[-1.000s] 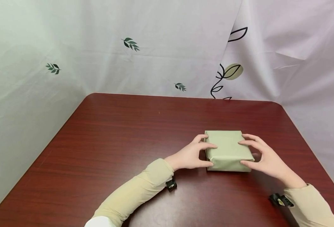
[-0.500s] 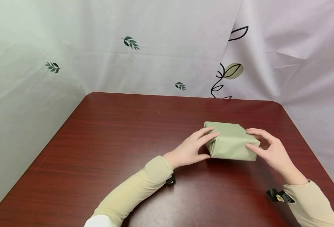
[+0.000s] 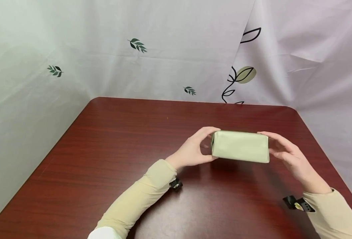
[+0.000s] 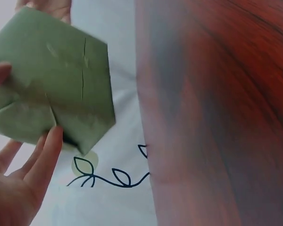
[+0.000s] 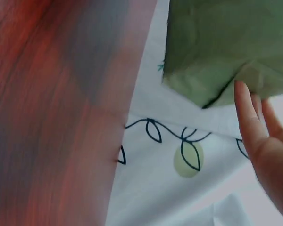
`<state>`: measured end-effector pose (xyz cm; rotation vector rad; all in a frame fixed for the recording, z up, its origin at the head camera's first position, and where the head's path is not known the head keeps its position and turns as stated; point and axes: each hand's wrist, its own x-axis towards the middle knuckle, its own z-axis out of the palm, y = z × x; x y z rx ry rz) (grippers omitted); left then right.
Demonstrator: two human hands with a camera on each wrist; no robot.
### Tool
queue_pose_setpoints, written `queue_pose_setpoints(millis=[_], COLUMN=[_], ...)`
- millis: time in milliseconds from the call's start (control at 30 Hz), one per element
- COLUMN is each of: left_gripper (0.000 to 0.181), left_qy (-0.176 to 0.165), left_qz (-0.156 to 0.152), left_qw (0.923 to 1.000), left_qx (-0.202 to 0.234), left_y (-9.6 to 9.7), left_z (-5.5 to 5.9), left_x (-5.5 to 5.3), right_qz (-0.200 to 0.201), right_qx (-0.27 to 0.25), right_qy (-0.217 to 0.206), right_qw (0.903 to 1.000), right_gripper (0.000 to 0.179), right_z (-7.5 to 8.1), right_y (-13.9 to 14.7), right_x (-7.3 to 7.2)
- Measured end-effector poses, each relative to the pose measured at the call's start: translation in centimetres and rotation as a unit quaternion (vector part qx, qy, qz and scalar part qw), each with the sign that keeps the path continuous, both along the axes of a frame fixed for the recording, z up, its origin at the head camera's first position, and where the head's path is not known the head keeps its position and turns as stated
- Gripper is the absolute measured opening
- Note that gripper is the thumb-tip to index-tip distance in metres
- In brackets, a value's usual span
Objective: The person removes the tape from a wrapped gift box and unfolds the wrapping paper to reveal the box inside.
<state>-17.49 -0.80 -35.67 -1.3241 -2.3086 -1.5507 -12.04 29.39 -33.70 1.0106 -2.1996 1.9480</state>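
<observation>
A box wrapped in pale green paper (image 3: 241, 146) is held up off the table, one long face turned toward the head camera. My left hand (image 3: 190, 151) grips its left end, with the thumb at the lower corner and fingers at the upper edge. At the opposite end, my right hand (image 3: 296, 159) holds the box by its right side, its fingertips partly hidden behind it. In the left wrist view, creases and folded seams mark the green wrapping (image 4: 61, 70), with fingers (image 4: 49, 150) against it. The right wrist view shows a folded paper flap (image 5: 252, 77) touched by fingertips.
The dark red wood-grain table (image 3: 128, 139) lies beneath both hands. White cloth (image 3: 164, 66) printed with leaves hangs behind and beside it. A black strap device (image 3: 176, 183) sits on the left wrist and another one (image 3: 298, 203) on the right.
The box has been lifted off the table and tilted, so its top has turned away and a long face shows. Both hands have shifted to its ends.
</observation>
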Motion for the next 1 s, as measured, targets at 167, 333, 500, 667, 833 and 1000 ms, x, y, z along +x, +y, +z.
queue_pose_setpoints(millis=[167,333,500,667,833,1000], left_gripper=[0.078,0.077,0.075,0.069,0.058,0.058], left_qy=[-0.136,-0.194,-0.252,-0.353,-0.411,-0.462], left_qz=[-0.019,-0.01,0.002,0.01,0.026,0.043], left_qw=[0.99,0.9808,0.9677,0.9354,0.9106,0.8843], left_qx=[0.029,0.01,-0.005,0.014,0.036,0.053], left_y=[-0.4,-0.8,-0.8,-0.3,0.3,0.7], left_z=[0.3,0.3,0.4,0.6,0.7,0.7], left_x=[0.0,0.0,-0.5,-1.0,-1.3,-1.4], right_qz=[-0.026,-0.063,-0.123,-0.12,-0.066,0.005], right_qx=[0.051,0.094,0.151,0.108,0.007,-0.061], right_qy=[0.05,0.068,0.054,-0.038,-0.142,-0.227], right_qw=[0.9971,0.9911,0.9795,0.9861,0.9877,0.9719], right_gripper=[0.072,0.085,0.083,0.063,0.047,0.039], right_z=[0.0,0.2,0.1,0.0,-0.5,-1.2], right_y=[0.2,-0.1,-0.6,-0.7,-0.5,-0.2], right_x=[0.2,0.5,0.4,-0.2,-1.1,-2.0])
